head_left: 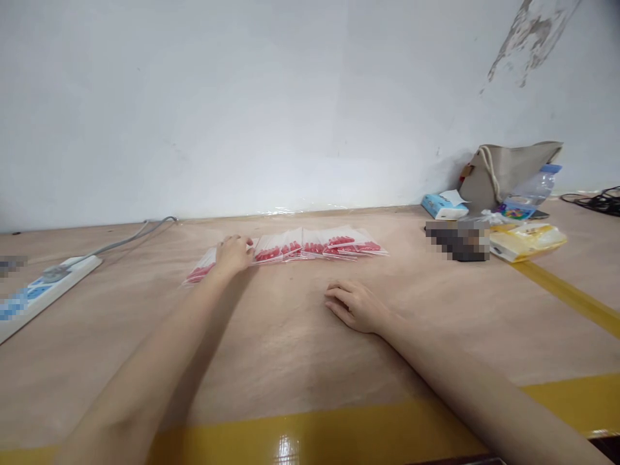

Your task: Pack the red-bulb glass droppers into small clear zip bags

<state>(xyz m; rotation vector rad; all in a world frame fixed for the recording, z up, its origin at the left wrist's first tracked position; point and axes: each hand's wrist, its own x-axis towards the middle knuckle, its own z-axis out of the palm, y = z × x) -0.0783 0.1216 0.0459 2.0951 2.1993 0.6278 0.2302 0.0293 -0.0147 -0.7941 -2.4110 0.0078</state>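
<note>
A row of clear plastic packets (314, 248) with small red pieces inside lies overlapped across the table, toward the wall. My left hand (235, 254) is over the left part of this row, fingers bent and a little apart. It seems to touch the packets; nothing shows in its grasp, though its fingertips are partly hidden. To its left, another packet (201, 274) sticks out from behind the wrist. My right hand (356, 305) rests on the tabletop in front of the row's right end, palm down. Its fingers are loosely curved with gaps between them, and it holds nothing.
A white power strip (72, 274) with a grey cable lies at left. On the right are a blue tissue pack (444, 206), a beige bag (513, 174), a dark blurred object (458, 242) and a yellow-white pack (527, 241). Yellow tape (290, 433) runs along the table's front edge.
</note>
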